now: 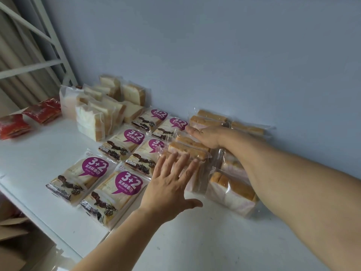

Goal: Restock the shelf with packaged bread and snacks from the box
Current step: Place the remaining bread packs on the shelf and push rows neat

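Far left on the white shelf (39, 153), two red snack packs (42, 112) lie flat near the edge, w/ a corner of the cardboard box (11, 229) showing below the shelf. Next over, clear-wrapped white bread slices (101, 114) stand bunched toward the blue wall (214, 55). Center: six purple-label "3+2" bread packs (115, 194) lie in two rows, front to back. I see my left hand (172, 184) w/ fingers straight and spread, fingertips pressing the near end of a clear pack of brown-crust bread (187, 147); it grips nothing. My right hand (207, 136) reaches across from the right, fingers straight and together, laid flat against the far side of that same pack, also gripping nothing. Right of the hands, more brown-crust packs (232, 190) sit just beside it, partly under my right forearm.
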